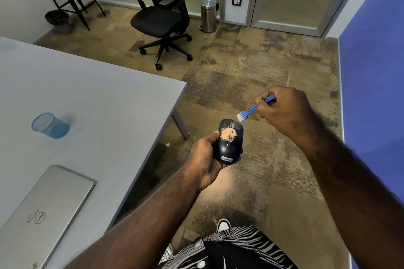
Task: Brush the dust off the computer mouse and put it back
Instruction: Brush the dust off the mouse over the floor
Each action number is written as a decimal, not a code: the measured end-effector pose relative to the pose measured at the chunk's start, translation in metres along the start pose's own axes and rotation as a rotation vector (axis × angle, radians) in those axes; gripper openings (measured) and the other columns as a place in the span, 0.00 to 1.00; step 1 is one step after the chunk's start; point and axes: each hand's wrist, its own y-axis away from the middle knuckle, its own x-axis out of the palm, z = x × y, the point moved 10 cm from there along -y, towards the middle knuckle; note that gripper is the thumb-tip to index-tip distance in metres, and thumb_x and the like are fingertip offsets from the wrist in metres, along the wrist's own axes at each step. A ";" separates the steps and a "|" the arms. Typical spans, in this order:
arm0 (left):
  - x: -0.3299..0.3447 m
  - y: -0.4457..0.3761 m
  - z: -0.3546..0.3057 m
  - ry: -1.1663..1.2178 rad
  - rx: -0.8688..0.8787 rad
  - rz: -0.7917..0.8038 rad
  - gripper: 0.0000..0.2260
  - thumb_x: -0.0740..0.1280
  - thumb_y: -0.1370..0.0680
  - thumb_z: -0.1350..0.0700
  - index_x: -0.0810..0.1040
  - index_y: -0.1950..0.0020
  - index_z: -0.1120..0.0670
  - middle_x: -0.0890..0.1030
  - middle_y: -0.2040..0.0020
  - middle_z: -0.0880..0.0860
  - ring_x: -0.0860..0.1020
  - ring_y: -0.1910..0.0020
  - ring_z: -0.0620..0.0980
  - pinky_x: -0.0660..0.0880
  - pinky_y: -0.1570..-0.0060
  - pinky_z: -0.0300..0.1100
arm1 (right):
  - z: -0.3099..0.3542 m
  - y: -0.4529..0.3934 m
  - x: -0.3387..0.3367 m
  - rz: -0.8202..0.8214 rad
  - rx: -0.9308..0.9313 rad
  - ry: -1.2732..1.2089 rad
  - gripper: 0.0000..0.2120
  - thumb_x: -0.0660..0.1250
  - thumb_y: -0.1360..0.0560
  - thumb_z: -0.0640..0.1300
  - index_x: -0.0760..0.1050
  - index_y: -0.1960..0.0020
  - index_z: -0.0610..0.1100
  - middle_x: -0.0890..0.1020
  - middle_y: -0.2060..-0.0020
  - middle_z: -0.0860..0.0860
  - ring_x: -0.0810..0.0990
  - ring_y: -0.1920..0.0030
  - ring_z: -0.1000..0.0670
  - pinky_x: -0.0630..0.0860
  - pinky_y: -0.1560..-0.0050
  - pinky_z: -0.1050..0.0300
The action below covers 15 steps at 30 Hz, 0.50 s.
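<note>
A black computer mouse (229,147) with a small pile of tan dust (228,133) on its top is held over the floor, just right of the table's corner. My left hand (205,156) grips it from the left and below. My right hand (284,111) pinches a small blue brush (254,108) by its handle. The brush's white bristles (240,117) hover at the mouse's far right end, by the scroll wheel, just short of the dust.
The grey table (98,105) fills the left, carrying a blue mesh cup (50,125) and a closed silver laptop (43,216). A black office chair (162,17) and a steel bin (208,15) stand on the carpet beyond. A blue wall (376,61) is at right.
</note>
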 end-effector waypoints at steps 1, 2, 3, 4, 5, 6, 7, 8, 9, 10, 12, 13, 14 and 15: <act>0.000 0.000 0.000 -0.002 0.002 0.003 0.16 0.53 0.16 0.53 0.77 0.43 0.58 0.82 0.48 0.62 0.81 0.55 0.62 0.78 0.54 0.50 | -0.001 0.000 -0.001 -0.005 0.005 -0.025 0.04 0.69 0.26 0.47 0.80 0.59 0.51 0.83 0.69 0.55 0.83 0.69 0.55 0.81 0.68 0.57; 0.000 0.000 0.000 -0.003 0.004 0.007 0.16 0.52 0.16 0.53 0.77 0.43 0.58 0.82 0.49 0.62 0.81 0.55 0.61 0.78 0.54 0.50 | -0.001 0.000 0.000 0.009 0.005 -0.070 0.05 0.69 0.26 0.47 0.79 0.60 0.53 0.83 0.70 0.55 0.84 0.69 0.53 0.82 0.67 0.55; 0.000 0.000 -0.001 -0.005 0.006 0.011 0.16 0.52 0.16 0.52 0.77 0.42 0.58 0.82 0.49 0.62 0.81 0.55 0.61 0.78 0.54 0.50 | 0.000 0.000 0.003 0.036 0.003 -0.114 0.05 0.69 0.26 0.46 0.78 0.61 0.53 0.83 0.71 0.54 0.85 0.68 0.53 0.83 0.65 0.54; 0.000 0.000 -0.001 -0.005 0.007 0.012 0.17 0.52 0.16 0.52 0.77 0.43 0.58 0.82 0.49 0.62 0.81 0.55 0.61 0.78 0.54 0.50 | 0.001 0.001 0.008 0.067 0.002 -0.132 0.05 0.70 0.26 0.46 0.79 0.61 0.53 0.83 0.71 0.54 0.85 0.68 0.53 0.83 0.64 0.53; 0.000 0.000 -0.001 -0.004 0.006 0.010 0.16 0.52 0.16 0.52 0.77 0.43 0.58 0.82 0.50 0.62 0.81 0.55 0.61 0.78 0.54 0.51 | 0.001 0.002 0.011 0.084 0.000 -0.117 0.04 0.70 0.27 0.46 0.80 0.60 0.51 0.84 0.71 0.53 0.85 0.68 0.52 0.83 0.63 0.53; 0.000 0.000 -0.001 -0.004 0.004 0.009 0.16 0.52 0.16 0.52 0.77 0.43 0.58 0.83 0.50 0.62 0.81 0.55 0.61 0.78 0.54 0.51 | 0.001 0.002 0.012 0.079 0.000 -0.081 0.03 0.69 0.27 0.46 0.81 0.59 0.50 0.84 0.69 0.53 0.84 0.68 0.52 0.83 0.64 0.56; 0.000 0.001 0.000 -0.004 0.002 0.009 0.16 0.52 0.16 0.53 0.77 0.43 0.58 0.83 0.49 0.62 0.81 0.55 0.61 0.78 0.53 0.51 | 0.000 0.001 0.010 0.051 0.000 -0.036 0.04 0.69 0.26 0.46 0.82 0.58 0.48 0.84 0.68 0.52 0.82 0.70 0.53 0.80 0.67 0.62; 0.000 0.001 0.001 -0.005 0.000 0.008 0.16 0.52 0.16 0.53 0.77 0.42 0.58 0.82 0.49 0.62 0.81 0.55 0.61 0.78 0.54 0.51 | 0.000 0.000 0.006 0.015 0.001 0.003 0.05 0.69 0.26 0.46 0.82 0.57 0.47 0.84 0.67 0.51 0.80 0.71 0.54 0.76 0.71 0.67; 0.000 0.002 0.001 -0.007 -0.001 0.009 0.16 0.52 0.17 0.53 0.77 0.41 0.58 0.82 0.49 0.62 0.81 0.55 0.61 0.78 0.54 0.51 | 0.000 0.000 0.003 -0.010 0.003 0.017 0.05 0.68 0.26 0.47 0.82 0.56 0.47 0.84 0.67 0.51 0.80 0.72 0.54 0.74 0.73 0.67; 0.000 0.002 0.001 -0.007 -0.001 0.009 0.17 0.52 0.17 0.53 0.77 0.40 0.58 0.82 0.48 0.62 0.81 0.55 0.61 0.78 0.54 0.51 | 0.000 0.000 0.002 -0.014 0.005 -0.001 0.05 0.68 0.26 0.47 0.82 0.56 0.47 0.84 0.68 0.51 0.81 0.70 0.52 0.76 0.71 0.64; 0.001 0.002 0.001 0.000 -0.002 0.010 0.17 0.52 0.16 0.53 0.77 0.40 0.58 0.82 0.48 0.62 0.81 0.55 0.61 0.78 0.54 0.50 | 0.003 0.001 0.006 0.036 0.000 -0.087 0.04 0.69 0.27 0.47 0.81 0.58 0.48 0.84 0.69 0.52 0.84 0.67 0.48 0.82 0.65 0.54; 0.001 0.003 0.001 0.004 -0.004 0.009 0.17 0.52 0.16 0.53 0.77 0.40 0.58 0.81 0.47 0.62 0.81 0.55 0.61 0.77 0.54 0.50 | 0.005 0.003 0.009 0.065 -0.010 -0.101 0.04 0.69 0.27 0.47 0.81 0.58 0.49 0.84 0.69 0.52 0.85 0.67 0.48 0.82 0.64 0.52; 0.002 0.003 0.000 0.005 -0.005 0.006 0.17 0.52 0.16 0.53 0.76 0.40 0.59 0.81 0.47 0.63 0.80 0.55 0.61 0.77 0.54 0.50 | 0.007 0.004 0.012 0.080 -0.020 -0.084 0.03 0.69 0.27 0.47 0.81 0.58 0.49 0.84 0.68 0.52 0.85 0.67 0.48 0.82 0.65 0.52; 0.002 0.004 0.000 0.006 -0.006 0.004 0.17 0.52 0.16 0.53 0.76 0.40 0.59 0.81 0.46 0.63 0.80 0.55 0.62 0.77 0.54 0.51 | 0.006 0.003 0.012 0.075 -0.023 -0.048 0.04 0.69 0.27 0.47 0.81 0.58 0.48 0.84 0.67 0.52 0.84 0.68 0.49 0.80 0.67 0.54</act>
